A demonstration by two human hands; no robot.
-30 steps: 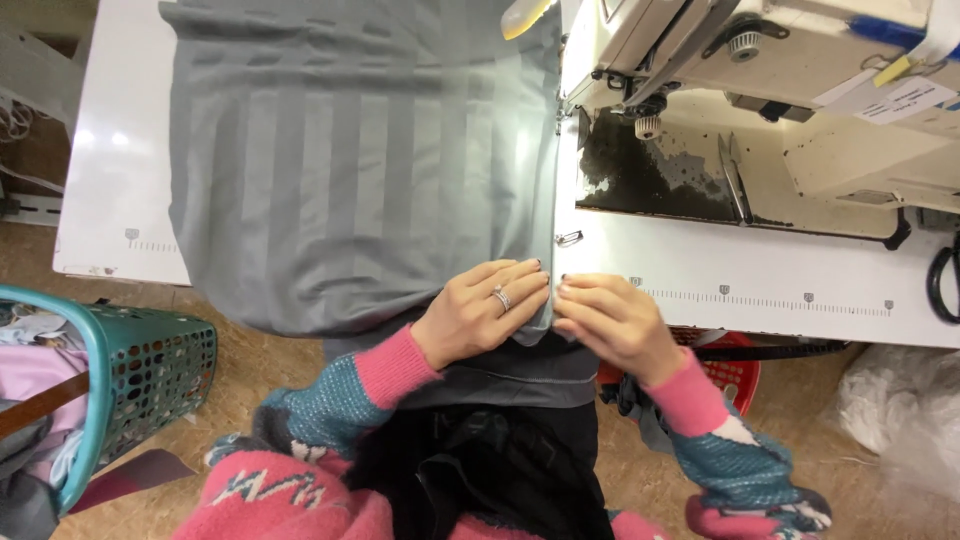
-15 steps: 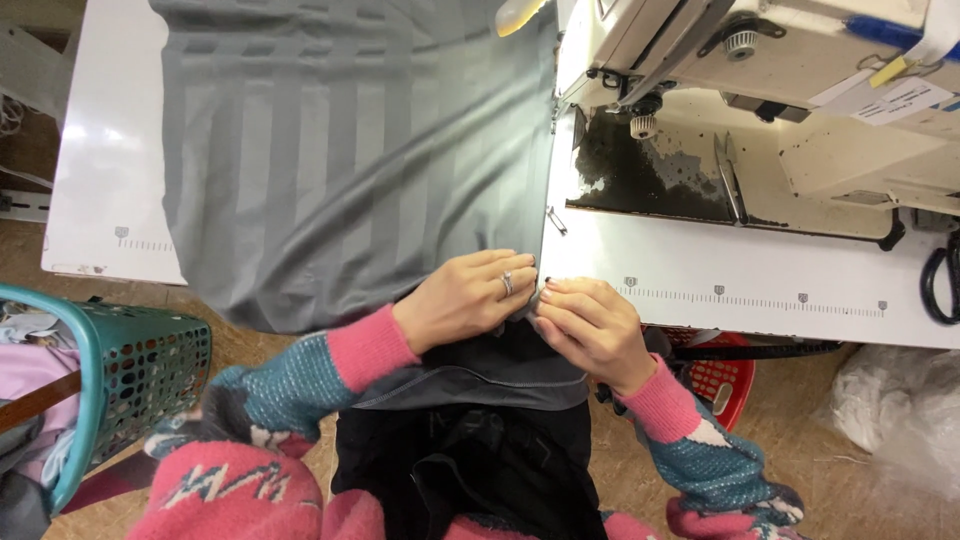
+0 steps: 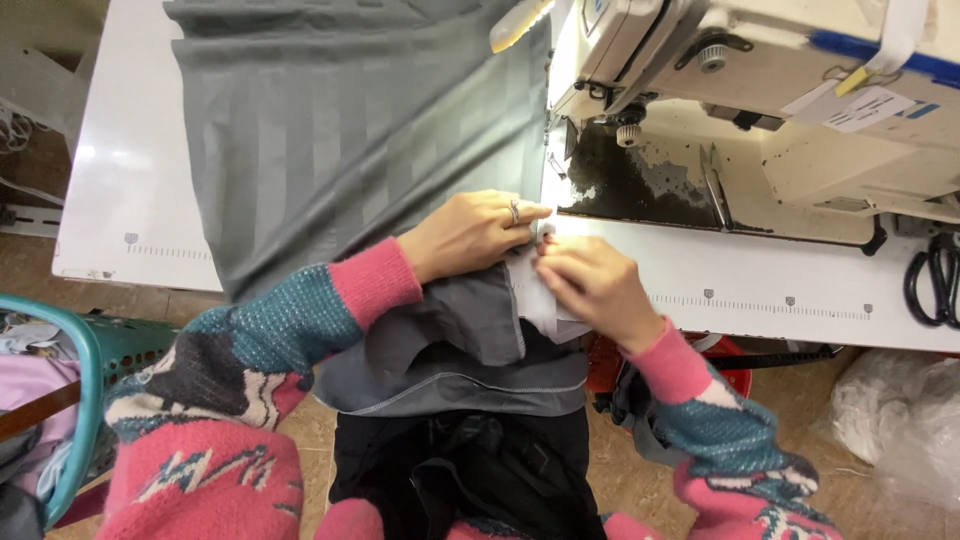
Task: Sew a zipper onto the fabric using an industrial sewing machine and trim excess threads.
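A large grey striped fabric (image 3: 340, 140) lies spread over the white sewing table (image 3: 120, 200), its near end bunched and hanging over the table's front edge onto my lap. My left hand (image 3: 470, 232), with a ring on one finger, presses on the fabric's edge near the machine bed. My right hand (image 3: 590, 285) pinches the same edge together with a small white strip (image 3: 535, 300) at the table's front. The two hands almost touch. The sewing machine (image 3: 740, 70) stands just beyond them at the right.
Black scissors (image 3: 935, 280) lie at the table's far right edge. A teal plastic basket (image 3: 60, 400) holding cloth stands on the floor to the left. A red object (image 3: 725, 365) sits under the table, and a pale plastic bag (image 3: 890, 420) lies on the floor at right.
Both hands have moved up and toward the machine bed with the fabric's edge. More fabric is bunched in my lap, and a white strip shows under my right hand.
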